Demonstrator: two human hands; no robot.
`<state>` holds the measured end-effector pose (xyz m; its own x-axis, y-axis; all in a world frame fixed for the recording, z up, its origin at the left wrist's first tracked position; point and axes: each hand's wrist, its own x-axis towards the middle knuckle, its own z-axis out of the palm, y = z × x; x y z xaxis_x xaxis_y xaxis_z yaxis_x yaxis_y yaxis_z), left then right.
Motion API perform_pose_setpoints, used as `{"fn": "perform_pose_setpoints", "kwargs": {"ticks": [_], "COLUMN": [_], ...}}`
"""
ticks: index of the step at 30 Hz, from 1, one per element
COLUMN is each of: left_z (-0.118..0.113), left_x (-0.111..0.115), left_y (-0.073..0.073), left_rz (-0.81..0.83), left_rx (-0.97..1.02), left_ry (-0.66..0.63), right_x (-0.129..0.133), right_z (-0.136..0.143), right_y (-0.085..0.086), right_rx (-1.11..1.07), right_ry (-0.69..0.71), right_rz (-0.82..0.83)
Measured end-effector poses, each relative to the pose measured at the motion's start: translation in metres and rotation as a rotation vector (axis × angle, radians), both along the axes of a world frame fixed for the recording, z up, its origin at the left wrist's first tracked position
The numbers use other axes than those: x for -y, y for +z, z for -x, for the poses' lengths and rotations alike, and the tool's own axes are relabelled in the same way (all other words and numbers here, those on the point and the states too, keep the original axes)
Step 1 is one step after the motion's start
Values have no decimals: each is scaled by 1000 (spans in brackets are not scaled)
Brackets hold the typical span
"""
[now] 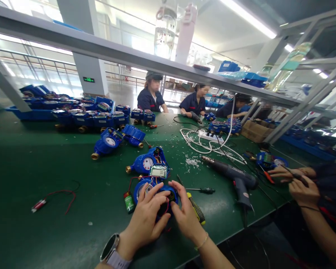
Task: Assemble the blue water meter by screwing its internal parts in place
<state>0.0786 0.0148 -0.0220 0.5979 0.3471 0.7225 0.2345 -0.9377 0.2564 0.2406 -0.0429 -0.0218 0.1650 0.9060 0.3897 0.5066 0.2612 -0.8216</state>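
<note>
A blue water meter [138,189] with its housing open lies on the table in front of me, partly covered by both hands. My left hand [149,213] rests across it, fingers curled over its wires and housing. My right hand [185,212] grips its right side, thumb and forefinger around a round dark fitting. A circuit board with a small display [158,171] sits at the meter's far edge. Beside my left hand lies a green battery [128,202] on a red wire. Just beyond is another open water meter [145,163]. My palms hide the meter's near side.
To the right lie a screwdriver [205,190], a yellow-black tool handle [196,209] and a heat gun [232,175]. A white power strip [210,137] lies among cables. Several meters crowd the far left around a blue tray [35,114]. A co-worker's hands [304,188] work at right.
</note>
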Motion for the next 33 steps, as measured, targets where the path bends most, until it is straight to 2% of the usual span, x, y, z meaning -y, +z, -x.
{"fn": "perform_pose_setpoints", "kwargs": {"ticks": [3, 7, 9, 13, 15, 18, 22, 29, 33], "left_z": [-6, -15, -18, -20, -20, -21, -23, -22, -20], "left_x": [1, -2, -6, -18, -24, -33, -39, -43, -44], "left_y": [5, 15, 22, 41, 51, 64, 73, 75, 72], "left_rz": [12, 111, 146, 216, 255, 283, 266, 264, 210], "left_rx": [39, 96, 105, -47, -177, -345, -473, -613, -624], "left_ry": [21, 43, 107, 292, 318, 294, 247, 202, 183], "right_x": [-2, -5, -6, -5, -4, -5, -7, -9, -10], "right_z": [-2, -5, -7, -8, -8, -8, -7, -5, -6], "right_y": [0, -1, -2, -3, -3, -3, -4, 0, 1], "right_rx": [-40, -125, -151, -172, -166, -151, -205, -346, -373], "right_ry": [38, 81, 103, 136, 144, 132, 96, 61, 72], "right_rz": [14, 27, 23, 22, 26, 25, 39, 8, 31]}}
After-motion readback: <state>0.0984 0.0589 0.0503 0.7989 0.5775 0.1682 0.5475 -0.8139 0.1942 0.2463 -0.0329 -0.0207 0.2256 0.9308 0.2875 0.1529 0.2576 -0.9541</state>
